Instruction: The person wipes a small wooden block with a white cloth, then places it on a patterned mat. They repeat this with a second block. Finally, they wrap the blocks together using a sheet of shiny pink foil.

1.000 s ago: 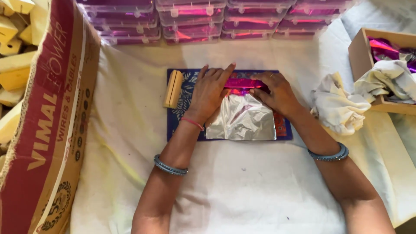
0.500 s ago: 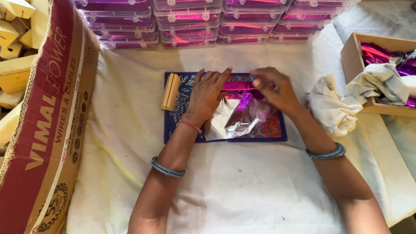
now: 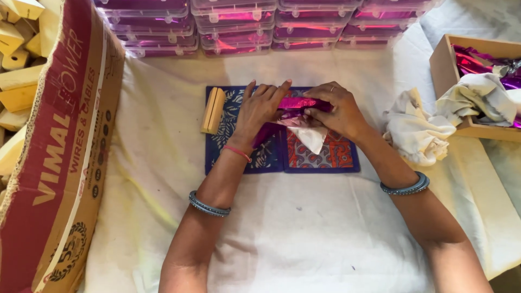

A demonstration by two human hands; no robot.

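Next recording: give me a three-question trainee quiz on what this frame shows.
1. True or false: both hands touch the purple foil wrap.
2. What lies just off the mat's left edge? A) wooden block B) scissors C) cup
3. Fill in: the white cloth lies beside the ____ hand.

Key:
1. True: left hand and right hand both grip it.
2. A, the wooden block.
3. Right.
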